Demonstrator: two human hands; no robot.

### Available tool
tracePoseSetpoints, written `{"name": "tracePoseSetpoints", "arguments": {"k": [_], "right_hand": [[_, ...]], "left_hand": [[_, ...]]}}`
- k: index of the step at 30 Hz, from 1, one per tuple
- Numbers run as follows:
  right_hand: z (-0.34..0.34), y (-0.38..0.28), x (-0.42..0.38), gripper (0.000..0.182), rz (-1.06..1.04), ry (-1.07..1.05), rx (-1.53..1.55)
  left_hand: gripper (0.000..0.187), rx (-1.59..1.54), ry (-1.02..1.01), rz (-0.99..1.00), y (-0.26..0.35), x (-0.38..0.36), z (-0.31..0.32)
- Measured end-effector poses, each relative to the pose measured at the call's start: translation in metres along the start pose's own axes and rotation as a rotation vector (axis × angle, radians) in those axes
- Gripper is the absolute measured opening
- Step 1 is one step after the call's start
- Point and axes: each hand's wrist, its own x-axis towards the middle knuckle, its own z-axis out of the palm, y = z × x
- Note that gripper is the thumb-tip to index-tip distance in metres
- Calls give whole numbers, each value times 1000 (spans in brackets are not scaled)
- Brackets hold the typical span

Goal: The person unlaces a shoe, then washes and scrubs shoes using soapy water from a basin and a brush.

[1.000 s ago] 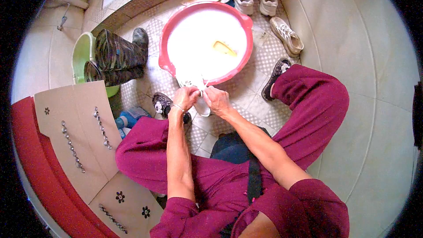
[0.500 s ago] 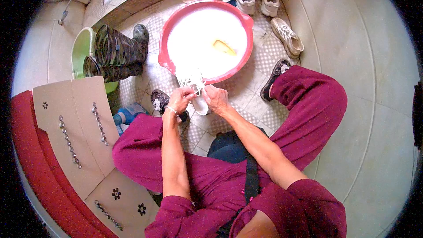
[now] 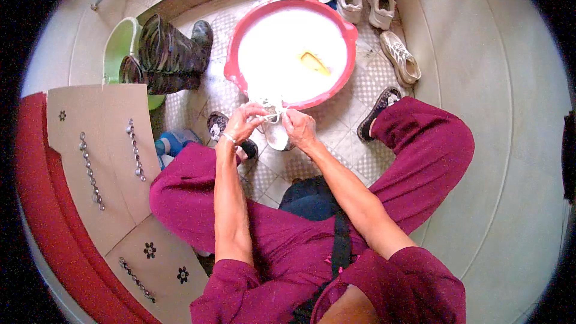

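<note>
No text, label, brand, number or sign can be read anywhere in this view. The cardboard sheet (image 3: pixel 99 162) carries only small flower marks and rows of beads, not letters. The white sneaker (image 3: pixel 275 129) in the hands and the shoes by the wall show no legible logo at this size.

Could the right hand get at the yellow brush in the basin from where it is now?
Probably yes. The right hand grips the white shoe at the red basin rim, and nothing covers the yellow brush; it would have to let go first.
</note>
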Motion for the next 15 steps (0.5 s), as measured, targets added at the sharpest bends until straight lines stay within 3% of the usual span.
{"name": "tracePoseSetpoints", "arguments": {"k": [3, 6, 7, 9, 10, 13, 15], "right_hand": [[0, 3, -3, 20, 29, -45, 0], [5, 3, -3, 20, 8, -12, 71], [3, 3, -4, 20, 36, -31, 74], [1, 1, -5, 20, 53, -64, 71], [0, 0, -4, 20, 51, -51, 73], [2, -1, -4, 23, 3, 20, 77], [1, -1, -2, 23, 25, -1, 69]], "left_hand": [[25, -10, 242, -231, -16, -9, 0], [24, -220, 621, -263, -42, -23, 3], [24, -225, 635, -269, -46, -28, 9], [25, -513, 708, -505, -46, -35, 27], [29, -596, 675, -466, -57, -35, 40], [50, -806, 661, -691, -41, -34, 71], [43, -1022, 819, -662, -22, -31, 90]]}}
